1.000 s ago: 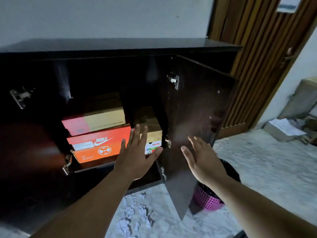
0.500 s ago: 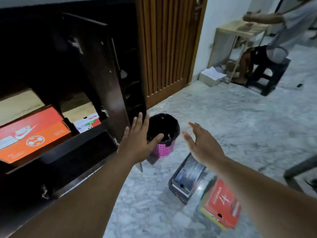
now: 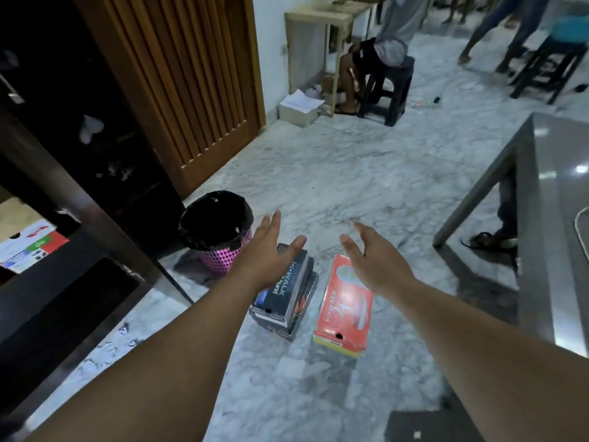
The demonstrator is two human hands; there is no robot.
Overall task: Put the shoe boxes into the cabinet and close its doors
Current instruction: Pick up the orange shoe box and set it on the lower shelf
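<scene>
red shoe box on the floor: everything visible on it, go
The red shoe box is cardboard by the look, lid on, lying flat on the marble floor, long axis running away from the camera. Lid has white lettering and a shoe graphic; near end yellow-edged with a dark hole. Dark box stack beside it. Right hand above it, contact unclear.

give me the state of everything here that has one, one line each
left hand: open, above the dark shoe boxes, holding nothing
right hand: open, above the red shoe box, holding nothing
dark shoe boxes: stacked on the floor, lids on
red shoe box: flat on the floor, lid on
cabinet door: open
pink bin: upright, black liner in it
</scene>
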